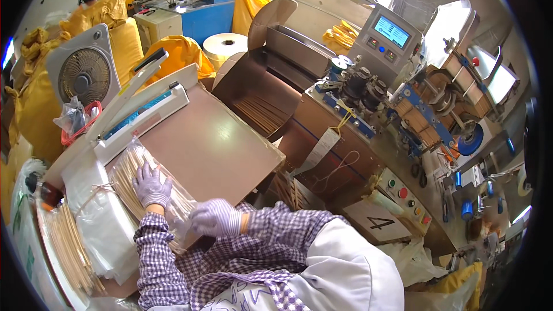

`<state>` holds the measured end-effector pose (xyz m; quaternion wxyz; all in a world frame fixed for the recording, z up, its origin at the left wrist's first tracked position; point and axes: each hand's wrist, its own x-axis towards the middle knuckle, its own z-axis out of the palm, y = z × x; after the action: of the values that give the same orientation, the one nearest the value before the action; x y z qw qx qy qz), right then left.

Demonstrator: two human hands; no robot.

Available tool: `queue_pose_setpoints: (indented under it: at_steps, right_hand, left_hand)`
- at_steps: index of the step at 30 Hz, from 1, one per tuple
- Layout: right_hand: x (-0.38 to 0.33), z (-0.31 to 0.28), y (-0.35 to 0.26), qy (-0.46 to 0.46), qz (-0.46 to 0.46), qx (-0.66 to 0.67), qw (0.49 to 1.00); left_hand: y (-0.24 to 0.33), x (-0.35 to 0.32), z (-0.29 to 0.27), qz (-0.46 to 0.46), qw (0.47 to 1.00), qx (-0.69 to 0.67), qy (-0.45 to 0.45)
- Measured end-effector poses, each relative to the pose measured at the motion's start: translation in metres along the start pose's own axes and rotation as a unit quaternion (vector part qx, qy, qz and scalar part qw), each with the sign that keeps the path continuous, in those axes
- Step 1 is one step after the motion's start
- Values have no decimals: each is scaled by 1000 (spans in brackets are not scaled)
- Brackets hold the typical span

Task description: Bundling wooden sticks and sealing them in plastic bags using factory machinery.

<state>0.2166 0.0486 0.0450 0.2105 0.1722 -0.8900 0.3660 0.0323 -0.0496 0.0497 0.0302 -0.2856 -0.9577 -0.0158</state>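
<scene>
A clear plastic bag [183, 196] full of thin wooden sticks [122, 179] lies on the table's left part. My left hand [153, 188], in a pale purple glove, rests flat on the bag with its fingers spread. At the bag's right edge is my right hand [216, 217], gloved alike, its fingers curled together on the plastic. Left of the filled bag lies a stack of flat clear bags [103, 230] with a tie across it. More loose sticks [70, 245] lie beside that stack.
Behind the bag stands a white bag sealer [152, 116] with its long arm [124, 92] raised. A brown tabletop [213, 138] extends to its right. Farther off are a metal hopper with sticks [259, 112], a control screen [391, 30], a push-button panel [403, 193] and a fan [84, 75].
</scene>
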Motion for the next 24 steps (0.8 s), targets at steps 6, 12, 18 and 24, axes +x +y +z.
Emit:
queue_pose_setpoints:
  at_steps: [6, 12, 18, 24]
  right_hand:
    - [19, -88, 97, 145, 119, -323, 928]
    - [9, -126, 171, 147, 435, -433, 776]
    - [8, -119, 176, 146, 484, -388, 771]
    - [5, -121, 183, 159, 486, -369, 776]
  left_hand:
    - [1, 0, 0, 3, 1000, -16, 20]
    - [1, 1, 6, 2, 1000, -16, 22]
    - [1, -3, 1, 1, 1000, -23, 14]
    - [7, -3, -7, -1, 999, -37, 19]
